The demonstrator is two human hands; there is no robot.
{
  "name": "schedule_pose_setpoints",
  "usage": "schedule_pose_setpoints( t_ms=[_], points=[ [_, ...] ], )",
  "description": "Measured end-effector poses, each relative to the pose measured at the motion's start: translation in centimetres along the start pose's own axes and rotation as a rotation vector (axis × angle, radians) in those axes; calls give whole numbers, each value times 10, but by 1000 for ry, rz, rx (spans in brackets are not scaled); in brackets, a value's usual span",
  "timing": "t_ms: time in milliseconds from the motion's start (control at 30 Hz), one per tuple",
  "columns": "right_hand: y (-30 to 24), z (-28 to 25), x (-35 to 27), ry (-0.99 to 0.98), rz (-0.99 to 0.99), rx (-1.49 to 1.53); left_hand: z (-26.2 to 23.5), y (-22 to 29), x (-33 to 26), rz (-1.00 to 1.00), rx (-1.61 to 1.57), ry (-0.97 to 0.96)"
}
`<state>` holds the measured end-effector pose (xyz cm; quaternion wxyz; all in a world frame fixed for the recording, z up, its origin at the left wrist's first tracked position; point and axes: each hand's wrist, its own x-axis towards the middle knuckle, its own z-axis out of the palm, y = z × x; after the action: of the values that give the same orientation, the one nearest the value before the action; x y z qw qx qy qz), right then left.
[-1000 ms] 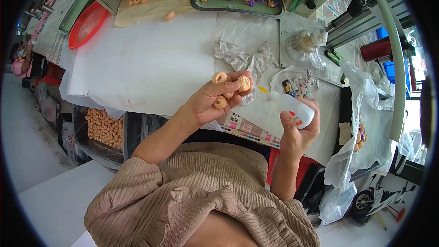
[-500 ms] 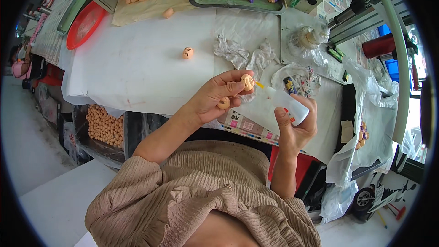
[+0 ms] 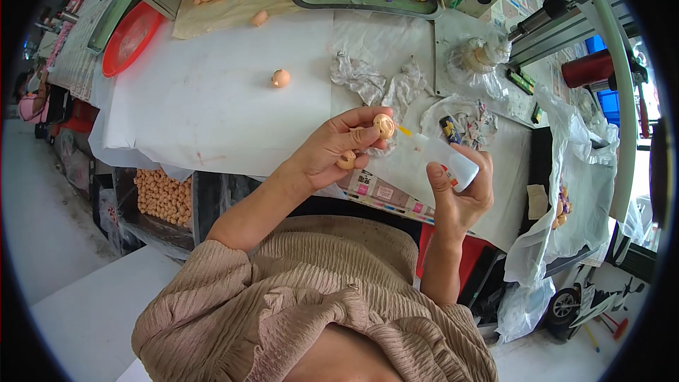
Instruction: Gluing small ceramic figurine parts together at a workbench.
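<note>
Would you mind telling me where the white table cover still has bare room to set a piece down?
The widest bare patch of the white cover lies between the red dish, the lone peach piece and the left hand. Toward the crumpled plastic, the right hand with its squeeze bottle and the bags, it is crowded.

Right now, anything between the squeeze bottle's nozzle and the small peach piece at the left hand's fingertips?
Nothing visible. The squeeze bottle in the right hand points its yellow nozzle straight at the peach piece pinched by the left hand; the tip looks nearly touching.
</note>
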<state>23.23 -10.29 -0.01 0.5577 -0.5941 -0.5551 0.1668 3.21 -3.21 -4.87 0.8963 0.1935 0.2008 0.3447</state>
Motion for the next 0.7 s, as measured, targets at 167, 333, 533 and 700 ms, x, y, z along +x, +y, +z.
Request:
schedule_pose_setpoints(
  t_ms=[167, 333, 533, 700],
  points=[
    [-3, -6, -3, -3, -30, -65, 3, 0, 1, 21, 12, 40],
    [-5, -7, -5, -15, -59, -77, 1, -2, 2, 34, 9, 48],
    [-7, -5, -5, 0, -15, -41, 2, -4, 2, 57, 29, 32],
    [-6, -4, -3, -12, -38, -46, 4, -2, 3, 53, 14, 27]
  ],
)
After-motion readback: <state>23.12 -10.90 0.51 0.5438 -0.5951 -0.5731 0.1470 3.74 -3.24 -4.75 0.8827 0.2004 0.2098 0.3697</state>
